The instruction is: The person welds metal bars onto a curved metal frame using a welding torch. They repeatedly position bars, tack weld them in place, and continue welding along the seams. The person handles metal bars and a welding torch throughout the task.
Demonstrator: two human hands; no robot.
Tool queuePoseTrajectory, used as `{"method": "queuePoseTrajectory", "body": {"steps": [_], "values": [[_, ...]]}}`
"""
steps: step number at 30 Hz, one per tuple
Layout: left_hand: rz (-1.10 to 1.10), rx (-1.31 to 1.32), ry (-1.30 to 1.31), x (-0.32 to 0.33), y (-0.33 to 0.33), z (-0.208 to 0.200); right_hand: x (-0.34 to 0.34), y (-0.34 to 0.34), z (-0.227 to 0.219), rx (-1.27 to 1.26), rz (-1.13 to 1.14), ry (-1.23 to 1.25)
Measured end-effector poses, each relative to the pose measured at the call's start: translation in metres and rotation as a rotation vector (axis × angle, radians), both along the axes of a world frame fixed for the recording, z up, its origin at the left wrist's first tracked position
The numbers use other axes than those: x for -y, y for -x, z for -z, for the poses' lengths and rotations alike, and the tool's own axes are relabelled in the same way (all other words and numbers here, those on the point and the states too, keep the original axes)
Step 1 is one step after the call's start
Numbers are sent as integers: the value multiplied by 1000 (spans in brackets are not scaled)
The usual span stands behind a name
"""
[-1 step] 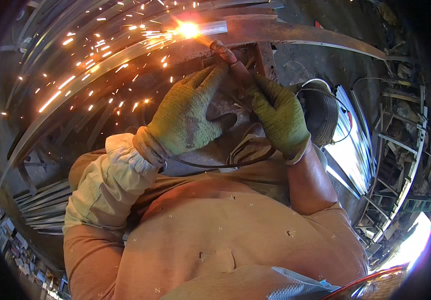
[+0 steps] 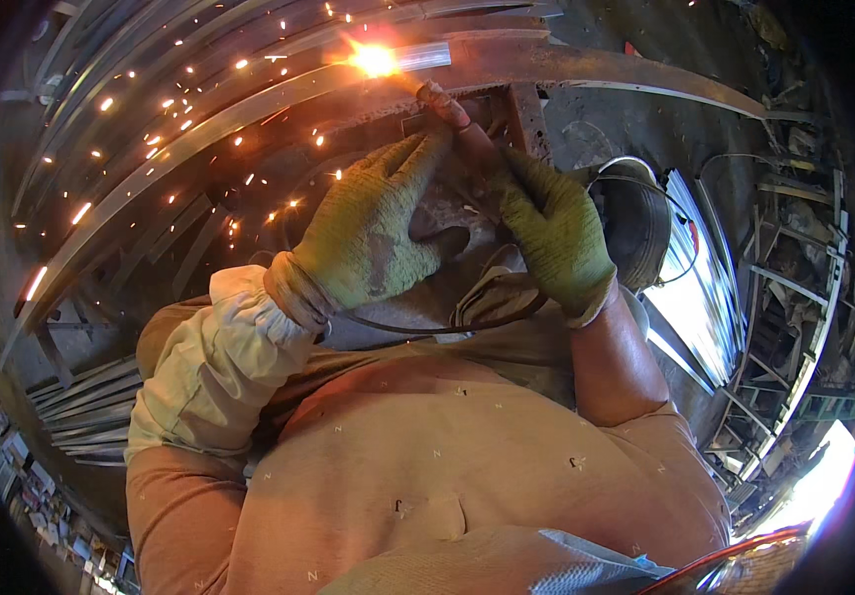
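Note:
My right hand (image 2: 558, 233), in a yellow-green work glove, is closed around a welding torch (image 2: 477, 144). The torch's blackened, reddish neck points up and left. A bright arc (image 2: 375, 60) glows just beyond its tip, on the edge of a long metal bar (image 2: 422, 56). Gloved alike, my left hand (image 2: 373, 223) reaches up beside the torch neck with its fingers stretched out and its thumb apart. Its fingertips lie at the neck; whether they press on it I cannot tell. A dark cable (image 2: 437, 328) runs below both hands.
Orange sparks fly left of the arc. A curved-looking rusty beam (image 2: 606, 71) crosses the top. Long metal strips (image 2: 90, 407) lie at left, and shiny sheets (image 2: 700, 288) at right beside a dark round container (image 2: 635, 223). A ladder-like metal frame (image 2: 809, 347) stands far right.
The sparks left of the arc are fewer and more scattered, most of them farther from it. Both hands and the torch hold the same place.

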State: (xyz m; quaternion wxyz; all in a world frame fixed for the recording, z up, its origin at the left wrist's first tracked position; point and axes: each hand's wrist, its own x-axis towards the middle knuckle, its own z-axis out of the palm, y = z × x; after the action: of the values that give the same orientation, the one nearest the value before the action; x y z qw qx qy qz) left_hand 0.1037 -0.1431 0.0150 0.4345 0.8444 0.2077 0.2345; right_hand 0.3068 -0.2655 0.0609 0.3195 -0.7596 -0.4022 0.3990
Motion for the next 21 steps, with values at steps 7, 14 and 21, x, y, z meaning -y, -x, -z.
{"method": "queuePoseTrajectory", "body": {"steps": [7,14,21], "values": [[12,-29,-41,0,3,-1,2,0,5,-22,-10,-51],[24,-35,-37,0,3,3,1,0,-2,-54,20,67],[23,-32,19,3,5,1,3,3,1,-41,23,39]]}}
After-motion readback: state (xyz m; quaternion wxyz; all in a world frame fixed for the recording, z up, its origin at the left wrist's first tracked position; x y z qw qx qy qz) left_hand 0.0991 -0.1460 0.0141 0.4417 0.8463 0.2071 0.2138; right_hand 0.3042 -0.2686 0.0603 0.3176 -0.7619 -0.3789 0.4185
